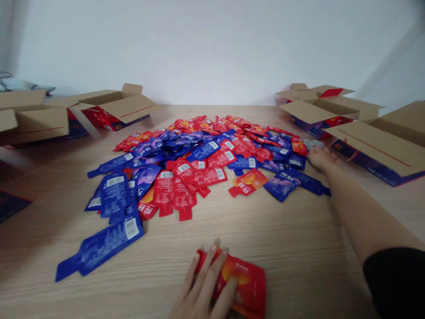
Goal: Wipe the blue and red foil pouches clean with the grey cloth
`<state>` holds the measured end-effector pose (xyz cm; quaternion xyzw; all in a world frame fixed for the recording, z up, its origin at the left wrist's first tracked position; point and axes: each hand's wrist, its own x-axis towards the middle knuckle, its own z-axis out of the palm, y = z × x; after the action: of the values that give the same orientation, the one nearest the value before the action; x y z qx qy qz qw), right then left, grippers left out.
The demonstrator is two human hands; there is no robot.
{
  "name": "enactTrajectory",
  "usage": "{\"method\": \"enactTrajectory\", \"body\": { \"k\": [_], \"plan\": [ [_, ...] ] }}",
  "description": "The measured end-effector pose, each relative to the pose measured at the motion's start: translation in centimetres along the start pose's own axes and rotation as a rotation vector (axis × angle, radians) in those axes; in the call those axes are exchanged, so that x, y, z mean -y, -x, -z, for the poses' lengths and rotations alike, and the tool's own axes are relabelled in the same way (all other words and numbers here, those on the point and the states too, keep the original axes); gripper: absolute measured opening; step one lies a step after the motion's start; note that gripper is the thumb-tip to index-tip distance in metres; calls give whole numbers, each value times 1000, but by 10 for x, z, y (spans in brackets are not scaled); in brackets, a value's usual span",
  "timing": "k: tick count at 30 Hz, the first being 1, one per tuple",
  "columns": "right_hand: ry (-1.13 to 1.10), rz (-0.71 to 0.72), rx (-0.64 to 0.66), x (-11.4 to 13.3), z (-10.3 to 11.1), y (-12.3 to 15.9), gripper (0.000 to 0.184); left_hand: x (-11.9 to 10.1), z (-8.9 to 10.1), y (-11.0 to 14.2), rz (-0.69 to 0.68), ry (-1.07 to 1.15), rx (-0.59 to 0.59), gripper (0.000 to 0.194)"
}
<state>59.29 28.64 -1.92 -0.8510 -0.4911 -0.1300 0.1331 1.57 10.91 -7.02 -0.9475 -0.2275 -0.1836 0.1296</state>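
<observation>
My left hand [206, 283] is at the bottom middle, its fingers and thumb laid over a red pouch [247, 283] with an orange fruit print, gripping it against the table. Whether more pouches lie beneath it I cannot make out. Off to the right, my right hand [320, 158] reaches to a small pale, translucent bundle [314, 144] beside the pile; its fingers are blurred and partly hidden. Between the hands and the wall spreads a heap of flat spouted pouches, red ones [212, 175] and blue ones [114, 195].
Open cardboard boxes stand on both sides: a left box [113, 106], a nearer left box [36, 122], a right box [318, 110] and a nearer right box [381, 141]. One blue pouch [102, 246] lies apart at the left front. A pale wall [212, 53] rises behind the table.
</observation>
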Motion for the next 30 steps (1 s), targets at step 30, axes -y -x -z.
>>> {"method": "enactTrajectory", "body": {
  "k": [30],
  "plan": [
    [-107,514,310,210,112,253,55,15,70,29,202,336,153,46]
  ]
}}
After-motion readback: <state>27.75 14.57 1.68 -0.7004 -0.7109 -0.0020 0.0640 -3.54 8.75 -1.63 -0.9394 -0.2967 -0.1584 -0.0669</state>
